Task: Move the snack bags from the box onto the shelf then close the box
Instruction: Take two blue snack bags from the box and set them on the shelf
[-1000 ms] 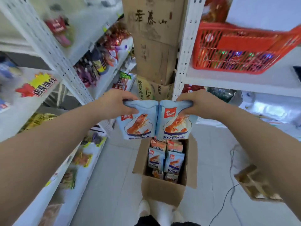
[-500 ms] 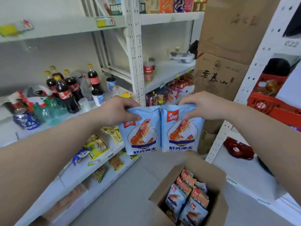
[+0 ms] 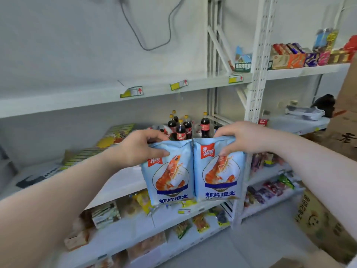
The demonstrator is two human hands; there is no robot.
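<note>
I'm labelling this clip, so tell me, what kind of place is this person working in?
Probably a small grocery shop or its stockroom: white metal shelving with price tags on the shelf edges, cola bottles and boxed snacks on display, and cardboard cartons stacked at the right.

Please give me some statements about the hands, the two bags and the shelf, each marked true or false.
1. The left hand and the right hand each grip one bag at its top. True.
2. The left bag and the right bag lie flat on the shelf. False: they hang upright from the hands.
3. Dark bottles stand on the shelf behind the bags. True.
4. The bags are red. False: they are light blue, with a prawn picture.
</note>
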